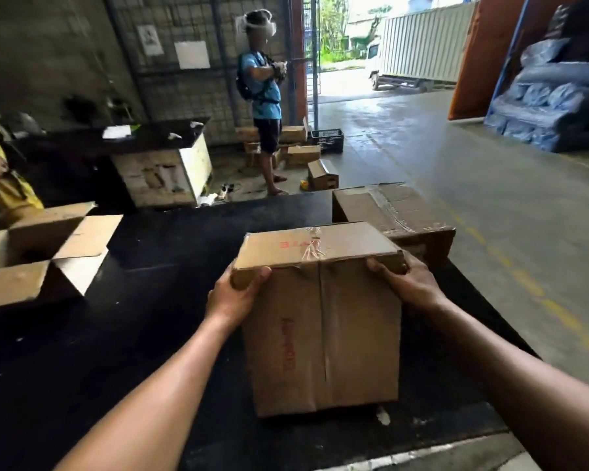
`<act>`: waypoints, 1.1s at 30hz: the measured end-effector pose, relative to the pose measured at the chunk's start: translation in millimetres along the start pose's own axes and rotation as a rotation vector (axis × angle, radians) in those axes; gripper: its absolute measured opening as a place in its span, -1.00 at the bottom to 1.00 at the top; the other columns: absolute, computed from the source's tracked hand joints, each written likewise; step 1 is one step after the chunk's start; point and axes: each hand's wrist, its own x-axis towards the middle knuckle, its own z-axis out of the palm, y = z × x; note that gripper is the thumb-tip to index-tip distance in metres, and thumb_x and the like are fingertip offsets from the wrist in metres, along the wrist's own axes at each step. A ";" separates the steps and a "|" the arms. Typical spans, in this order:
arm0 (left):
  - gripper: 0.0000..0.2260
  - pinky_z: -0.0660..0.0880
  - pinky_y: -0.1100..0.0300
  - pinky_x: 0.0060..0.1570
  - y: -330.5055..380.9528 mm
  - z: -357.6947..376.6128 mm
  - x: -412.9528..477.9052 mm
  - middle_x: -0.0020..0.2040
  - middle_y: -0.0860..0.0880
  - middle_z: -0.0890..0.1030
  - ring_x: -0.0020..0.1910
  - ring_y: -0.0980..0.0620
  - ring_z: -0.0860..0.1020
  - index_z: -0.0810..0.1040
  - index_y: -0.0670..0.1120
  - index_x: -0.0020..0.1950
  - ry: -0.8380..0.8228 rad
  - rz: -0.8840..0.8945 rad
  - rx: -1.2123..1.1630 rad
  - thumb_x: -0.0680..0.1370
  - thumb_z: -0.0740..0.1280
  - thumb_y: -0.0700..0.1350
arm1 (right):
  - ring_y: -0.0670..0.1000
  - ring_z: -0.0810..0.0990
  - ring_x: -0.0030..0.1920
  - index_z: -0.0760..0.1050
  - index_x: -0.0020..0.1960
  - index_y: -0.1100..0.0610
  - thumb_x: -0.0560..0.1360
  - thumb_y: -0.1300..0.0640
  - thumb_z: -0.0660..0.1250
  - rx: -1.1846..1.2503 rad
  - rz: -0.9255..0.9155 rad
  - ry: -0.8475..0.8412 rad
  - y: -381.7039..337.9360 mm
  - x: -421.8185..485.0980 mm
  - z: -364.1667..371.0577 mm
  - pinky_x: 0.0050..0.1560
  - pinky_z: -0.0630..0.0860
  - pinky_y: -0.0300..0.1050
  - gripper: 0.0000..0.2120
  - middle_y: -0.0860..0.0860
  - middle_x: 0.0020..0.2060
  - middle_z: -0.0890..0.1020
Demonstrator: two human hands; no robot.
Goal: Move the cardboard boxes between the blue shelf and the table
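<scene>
A tall brown cardboard box (323, 334) with red print and a taped seam stands upright on the black table (143, 334), near its front right part. My left hand (233, 294) grips its upper left corner. My right hand (405, 283) grips its upper right corner, fingers over the top edge. Right behind it lies a flatter sealed cardboard box (388, 209) at the table's far right corner. An open cardboard box (38, 253) with its flaps spread sits at the table's left edge. No blue shelf is in view.
A person in a blue shirt (264, 96) stands beyond the table among several cardboard boxes (301, 154) on the floor. Someone in yellow (4, 185) is at the far left. A second dark worktable (157, 154) stands behind. Concrete floor runs along the right, with blue wrapped goods (551, 96).
</scene>
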 end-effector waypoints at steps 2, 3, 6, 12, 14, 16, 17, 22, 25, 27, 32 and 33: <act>-0.53 0.53 0.10 0.14 1.5 8.8 40.9 -0.02 0.13 0.63 0.15 -0.02 0.63 0.57 0.14 0.32 0.008 -0.016 -0.002 0.47 0.45 0.28 | 0.04 0.66 0.11 0.51 0.33 -0.07 0.33 -0.28 0.54 0.009 0.016 0.043 -7.6 40.4 7.3 0.21 0.60 0.10 -0.36 0.00 0.11 0.68; -0.55 0.53 0.09 0.15 -0.1 14.2 62.1 -0.02 0.12 0.64 0.15 -0.03 0.64 0.56 0.13 0.31 0.003 -0.025 0.005 0.48 0.46 0.25 | 0.06 0.67 0.10 0.50 0.34 -0.06 0.32 -0.25 0.55 -0.011 0.020 0.053 -8.1 60.8 10.6 0.20 0.60 0.13 -0.34 0.03 0.12 0.68; -0.45 0.53 -0.03 0.27 -9.8 31.1 111.5 0.09 0.10 0.63 0.17 -0.05 0.62 0.43 0.14 0.44 -0.048 -0.037 0.018 0.48 0.49 0.16 | 0.08 0.69 0.08 0.41 0.44 -0.06 0.33 -0.13 0.54 -0.124 0.005 0.034 -0.3 104.0 22.0 0.18 0.61 0.15 -0.28 0.07 0.20 0.67; -0.24 0.50 -0.04 0.30 -46.5 55.4 157.0 0.29 0.06 0.58 0.25 -0.04 0.56 0.22 0.16 0.57 -0.217 -0.166 0.047 0.46 0.53 0.07 | 0.09 0.52 0.36 0.30 0.56 0.04 0.46 0.00 0.51 -0.378 0.035 -0.065 36.6 147.0 53.0 0.39 0.43 0.00 -0.27 0.05 0.43 0.50; -0.18 0.45 -0.06 0.38 -63.0 64.7 162.9 0.32 0.05 0.58 0.33 -0.08 0.54 0.17 0.17 0.59 -0.274 -0.206 0.113 0.45 0.54 0.09 | 0.07 0.35 0.50 0.28 0.56 0.00 0.47 -0.13 0.46 -0.591 0.041 -0.134 52.1 153.6 66.9 0.47 0.32 0.04 -0.26 0.02 0.52 0.38; -0.10 0.40 -0.02 0.42 -74.8 75.0 163.2 0.41 0.04 0.53 0.37 -0.10 0.52 0.00 0.19 0.64 -0.309 -0.235 0.137 0.47 0.50 0.13 | 0.09 0.01 0.62 0.20 0.58 -0.13 0.50 -0.31 0.31 -0.817 0.064 -0.158 66.8 154.6 79.2 0.55 0.09 0.19 -0.28 -0.02 0.63 0.13; -0.08 0.38 0.03 0.42 -78.2 79.2 162.3 0.46 0.04 0.49 0.39 -0.11 0.51 -0.10 0.20 0.66 -0.310 -0.238 0.146 0.50 0.47 0.14 | 0.12 -0.17 0.63 0.15 0.58 -0.21 0.50 -0.38 0.23 -0.861 0.089 -0.143 71.8 154.4 82.9 0.54 -0.05 0.30 -0.29 -0.02 0.65 -0.03; -0.15 0.36 0.01 0.43 -80.4 92.9 179.8 0.49 0.04 0.48 0.41 -0.16 0.49 -0.23 0.28 0.62 -0.267 -0.254 0.171 0.58 0.34 0.21 | 0.22 -0.52 0.52 -0.05 0.58 -0.36 0.43 -0.55 0.03 -0.942 0.136 -0.181 69.6 175.6 85.7 0.42 -0.35 0.52 -0.22 0.05 0.62 -0.29; -0.24 0.34 -0.12 0.42 -75.6 101.4 204.4 0.46 -0.03 0.49 0.41 -0.20 0.46 -0.18 0.32 0.62 -0.182 -0.284 0.232 0.60 0.27 0.27 | 0.22 -0.54 0.51 -0.17 0.58 -0.34 0.30 -0.65 0.07 -0.972 0.151 -0.305 60.2 204.1 84.1 0.37 -0.45 0.51 -0.03 0.08 0.62 -0.29; -0.29 0.37 -0.11 0.35 -73.4 107.1 222.7 0.44 -0.05 0.50 0.39 -0.20 0.46 -0.15 0.34 0.62 -0.145 -0.297 0.259 0.61 0.24 0.28 | 0.20 -0.51 0.53 -0.22 0.59 -0.31 0.22 -0.68 0.13 -0.981 0.140 -0.367 56.5 221.2 81.6 0.36 -0.46 0.49 0.08 0.09 0.62 -0.30; -0.28 0.34 -0.15 0.37 -73.3 117.6 267.6 0.48 -0.10 0.46 0.43 -0.23 0.40 -0.16 0.33 0.62 -0.166 -0.285 0.332 0.60 0.20 0.32 | 0.17 0.06 0.57 -0.07 0.60 -0.28 0.27 -0.60 0.24 -1.073 0.028 -0.278 59.7 238.8 69.0 0.49 0.10 0.37 0.02 0.03 0.56 0.09; -0.28 0.34 -0.14 0.37 -72.9 119.2 273.9 0.48 -0.10 0.45 0.44 -0.24 0.39 -0.16 0.32 0.62 -0.176 -0.278 0.348 0.60 0.20 0.33 | 0.16 0.15 0.52 -0.01 0.59 -0.28 0.30 -0.58 0.24 -1.090 -0.006 -0.235 62.0 239.6 67.5 0.45 0.18 0.32 -0.03 0.01 0.52 0.17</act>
